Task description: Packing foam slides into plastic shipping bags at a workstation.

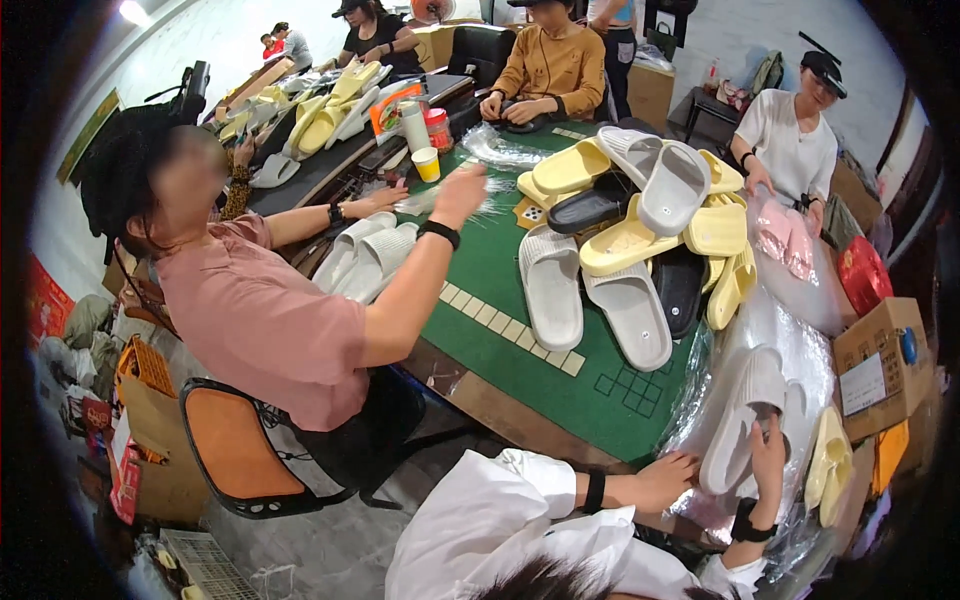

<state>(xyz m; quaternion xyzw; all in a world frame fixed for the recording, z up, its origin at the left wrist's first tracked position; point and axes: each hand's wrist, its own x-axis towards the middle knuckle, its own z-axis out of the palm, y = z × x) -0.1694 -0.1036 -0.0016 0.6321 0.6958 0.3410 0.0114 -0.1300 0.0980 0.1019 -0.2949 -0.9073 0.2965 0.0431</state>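
My left hand [665,482], a black band at its wrist, has its fingers curled at the edge of a clear plastic bag [690,400] beside a grey slipper's heel. My right hand [767,455], also black-banded, closes its thumb and fingers on the grey slipper [740,425], a ribbed slide lying on the clear plastic. A second grey slipper [795,408] shows partly behind it. To the right of these rests a pair of yellow slippers [828,468]. Some fingertips are hidden by the slipper and by glare on the plastic.
A heap of yellow, grey and black slippers [640,225] covers the green tabletop [480,370]. Left, a person in pink [270,310] works near grey slippers [370,255]. Other people [545,65] sit or stand around. A cardboard box [880,365] and red roll [863,275] stand right.
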